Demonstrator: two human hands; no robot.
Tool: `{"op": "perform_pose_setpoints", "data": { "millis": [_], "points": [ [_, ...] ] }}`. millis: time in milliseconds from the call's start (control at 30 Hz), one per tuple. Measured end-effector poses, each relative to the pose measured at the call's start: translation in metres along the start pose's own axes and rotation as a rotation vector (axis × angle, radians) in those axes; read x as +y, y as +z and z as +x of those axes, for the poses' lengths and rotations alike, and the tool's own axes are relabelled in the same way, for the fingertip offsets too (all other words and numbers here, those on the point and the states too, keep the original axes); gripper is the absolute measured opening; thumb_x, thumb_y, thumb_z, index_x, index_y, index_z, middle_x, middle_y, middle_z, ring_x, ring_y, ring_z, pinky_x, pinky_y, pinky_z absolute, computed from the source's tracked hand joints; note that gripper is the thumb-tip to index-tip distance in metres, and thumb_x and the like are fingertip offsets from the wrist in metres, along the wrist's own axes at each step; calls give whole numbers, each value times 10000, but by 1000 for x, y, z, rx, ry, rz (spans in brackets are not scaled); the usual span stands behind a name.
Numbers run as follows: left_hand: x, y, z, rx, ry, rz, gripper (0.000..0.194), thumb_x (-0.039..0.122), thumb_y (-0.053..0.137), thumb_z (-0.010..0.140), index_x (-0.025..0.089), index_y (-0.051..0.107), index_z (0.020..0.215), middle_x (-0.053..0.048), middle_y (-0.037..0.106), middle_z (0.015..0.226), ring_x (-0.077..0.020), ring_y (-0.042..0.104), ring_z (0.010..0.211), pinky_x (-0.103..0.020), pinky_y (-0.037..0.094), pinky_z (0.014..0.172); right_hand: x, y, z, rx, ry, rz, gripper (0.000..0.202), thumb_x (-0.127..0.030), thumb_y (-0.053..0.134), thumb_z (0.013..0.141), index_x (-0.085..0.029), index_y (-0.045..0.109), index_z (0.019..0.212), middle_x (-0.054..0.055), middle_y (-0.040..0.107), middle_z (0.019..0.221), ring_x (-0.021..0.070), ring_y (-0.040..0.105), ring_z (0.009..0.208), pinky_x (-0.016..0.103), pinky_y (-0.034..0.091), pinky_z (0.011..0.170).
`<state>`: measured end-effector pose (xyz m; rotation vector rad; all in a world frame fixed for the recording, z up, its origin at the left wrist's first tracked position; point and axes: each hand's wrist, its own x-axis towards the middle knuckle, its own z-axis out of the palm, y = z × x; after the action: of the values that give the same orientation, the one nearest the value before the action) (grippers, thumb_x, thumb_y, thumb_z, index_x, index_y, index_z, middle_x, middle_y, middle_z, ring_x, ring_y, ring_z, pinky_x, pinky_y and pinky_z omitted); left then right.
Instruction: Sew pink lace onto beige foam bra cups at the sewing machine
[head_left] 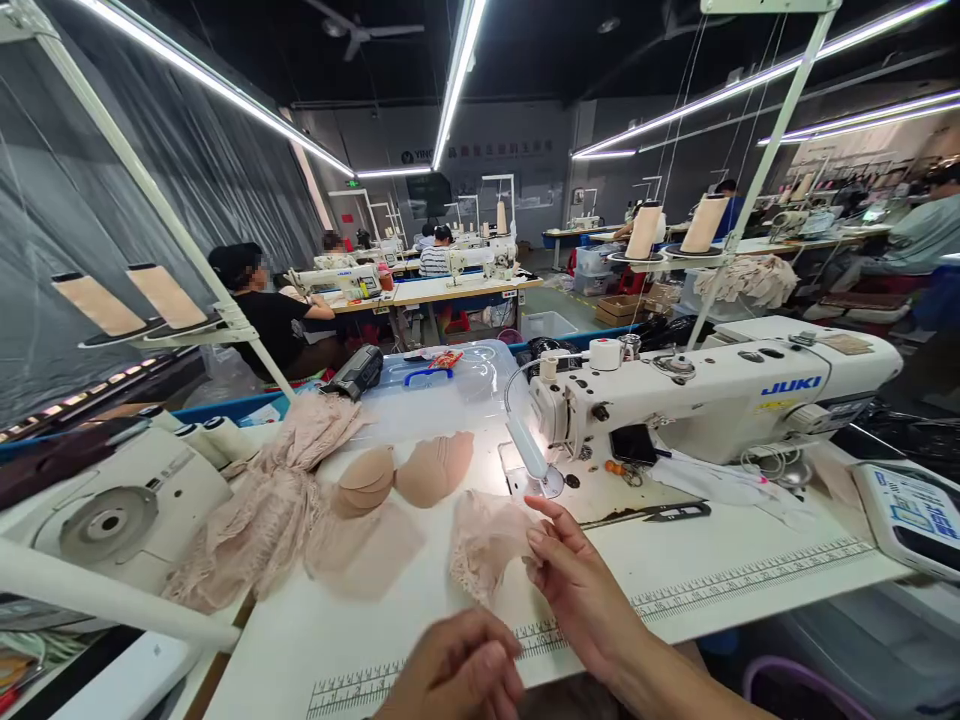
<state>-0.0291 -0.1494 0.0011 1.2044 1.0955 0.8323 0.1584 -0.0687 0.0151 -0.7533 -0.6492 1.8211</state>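
My right hand pinches the right edge of a sheer beige lace piece between thumb and fingers, in front of the sewing machine's needle area. My left hand is low at the table's front edge, its fingers curled inward and slightly blurred; whatever they may hold is hidden. Left of the lace piece lie stacked beige bra cups and more molded cups. A sheer beige panel lies flat in front of them. A heap of gathered beige lace fabric fills the table's left side.
The white sewing machine stands at the right, with thread snips, a black phone and white cloth near its base. A printed ruler runs along the front edge. Behind is a clear plastic bin lid. Co-workers sit farther back.
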Motion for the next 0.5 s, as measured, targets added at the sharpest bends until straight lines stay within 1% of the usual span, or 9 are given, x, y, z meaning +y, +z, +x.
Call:
{"op": "perform_pose_setpoints", "data": {
  "millis": [33, 67, 100, 167, 233, 267, 300, 400, 500],
  "points": [
    [-3, 15, 2, -151, -126, -208, 551, 683, 682, 875, 188, 750, 1106, -145, 773, 971, -252, 747, 832, -367, 570, 791, 1, 0, -6, 13, -1, -3, 585, -437, 931, 689, -299, 705, 1211, -40, 481, 803, 115, 471, 673, 238, 439, 638],
    [-4, 27, 5, -168, -191, -399, 571, 671, 742, 835, 189, 749, 1141, -154, 779, 1014, -255, 759, 878, -369, 573, 838, 4, -1, -12, 26, -7, -14, 598, -451, 925, 700, -305, 697, 1233, -36, 497, 811, 120, 483, 669, 246, 449, 640],
    [-4, 36, 11, -128, -213, -562, 564, 632, 805, 795, 194, 751, 1146, -153, 781, 1058, -258, 761, 944, -373, 568, 903, 7, -3, -20, 38, -19, -33, 608, -466, 913, 717, -310, 683, 1258, -31, 515, 817, 127, 497, 670, 256, 458, 644],
    [3, 43, 24, 127, -62, -751, 490, 507, 871, 773, 184, 756, 1123, -146, 771, 1135, -278, 723, 1106, -392, 533, 1025, 15, -10, -35, 51, -52, -82, 628, -497, 883, 756, -318, 640, 1307, -20, 562, 832, 148, 531, 685, 269, 464, 643],
    [13, 41, 34, 354, 79, -806, 453, 383, 903, 756, 182, 753, 1133, -128, 761, 1180, -301, 673, 1211, -420, 512, 1081, 24, -17, -46, 39, -73, -135, 676, -527, 862, 774, -313, 587, 1353, -5, 620, 857, 172, 564, 704, 282, 465, 642],
    [18, 39, 37, 415, 108, -804, 470, 340, 909, 750, 186, 745, 1163, -120, 757, 1196, -311, 658, 1235, -432, 517, 1082, 27, -20, -50, 26, -76, -159, 712, -541, 861, 771, -306, 562, 1373, 3, 647, 870, 185, 583, 715, 293, 473, 655],
    [23, 38, 38, 440, 111, -792, 497, 313, 911, 747, 193, 736, 1196, -113, 753, 1207, -317, 655, 1239, -437, 530, 1069, 29, -22, -51, 13, -78, -178, 750, -550, 865, 763, -298, 539, 1391, 14, 672, 892, 199, 606, 736, 312, 488, 685],
    [30, 39, 37, 378, 111, -752, 500, 292, 895, 771, 208, 728, 1235, -106, 745, 1229, -314, 674, 1197, -410, 576, 998, 22, -24, -44, -6, -81, -203, 840, -559, 869, 757, -302, 465, 1447, 39, 716, 1001, 241, 659, 870, 368, 515, 827],
    [26, 40, 37, 315, 46, -818, 354, 301, 882, 780, 201, 774, 1101, -95, 761, 1165, -252, 721, 1044, -322, 611, 862, 7, -24, -29, 49, -65, -153, 812, -602, 829, 783, -324, 453, 1447, 36, 729, 1047, 238, 664, 887, 344, 520, 811]
  ]
}}
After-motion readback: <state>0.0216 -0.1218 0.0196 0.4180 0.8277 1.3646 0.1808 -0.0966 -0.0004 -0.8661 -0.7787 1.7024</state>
